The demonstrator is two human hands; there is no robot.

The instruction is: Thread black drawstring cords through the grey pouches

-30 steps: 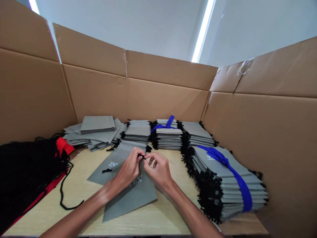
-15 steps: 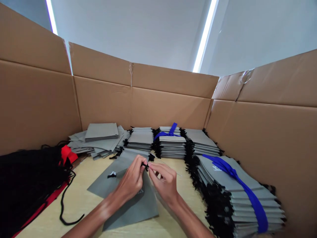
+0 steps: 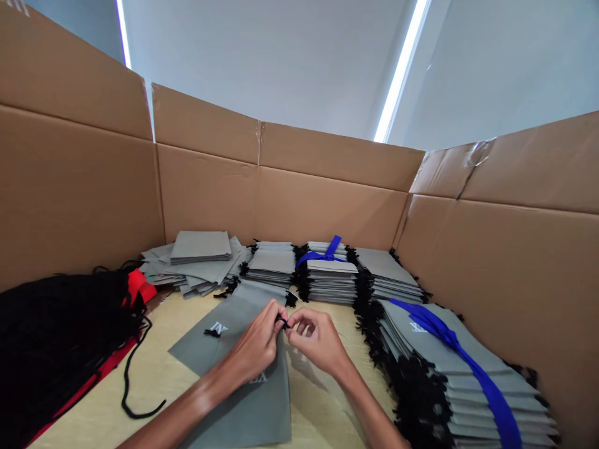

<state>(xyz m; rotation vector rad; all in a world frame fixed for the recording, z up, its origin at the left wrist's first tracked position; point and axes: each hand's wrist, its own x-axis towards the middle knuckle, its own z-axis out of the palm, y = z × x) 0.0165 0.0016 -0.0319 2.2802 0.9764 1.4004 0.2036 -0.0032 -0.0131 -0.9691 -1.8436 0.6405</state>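
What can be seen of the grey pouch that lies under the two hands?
The flat grey fabric pouch lies on the pale wooden table, its upper end toward the cardboard wall. White letters show partly beside the left hand. A short black drawstring at its top is pinched between the left hand and the right hand. It overlaps a second grey pouch with white print.

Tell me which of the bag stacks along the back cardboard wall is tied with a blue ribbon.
The third stack from the left, directly behind the hands; the loose pile, second stack and fourth stack carry no ribbon.
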